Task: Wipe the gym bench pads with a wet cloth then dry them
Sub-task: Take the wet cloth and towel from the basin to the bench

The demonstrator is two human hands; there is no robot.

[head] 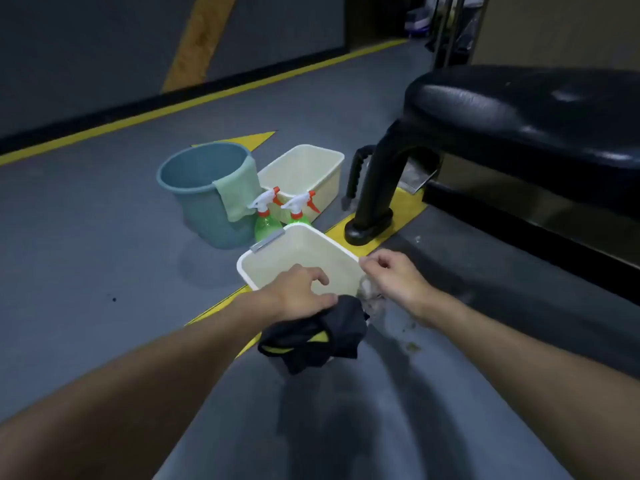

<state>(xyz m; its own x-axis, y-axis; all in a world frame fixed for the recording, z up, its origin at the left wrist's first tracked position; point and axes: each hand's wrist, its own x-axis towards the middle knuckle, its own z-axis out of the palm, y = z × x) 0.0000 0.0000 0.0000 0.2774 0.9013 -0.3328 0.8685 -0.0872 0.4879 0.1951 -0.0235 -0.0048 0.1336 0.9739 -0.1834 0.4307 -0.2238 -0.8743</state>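
Note:
Over the near edge of a white basin (pixel 266 263) on the floor, my left hand (pixel 301 292) grips a dark cloth with a yellow edge (pixel 313 337), which hangs bunched below the hand. My right hand (pixel 393 280) is at the basin's right rim, its fingers curled round a pale, blurred cloth (pixel 372 296). The black gym bench pad (pixel 526 109) stands to the right on a black frame (pixel 375 199).
A blue bucket (pixel 194 181) with a green cloth (pixel 239 192) over its rim stands on the grey floor. Two green spray bottles (pixel 266 220) and a second white basin (pixel 325 174) sit beside it. Yellow lines cross the floor.

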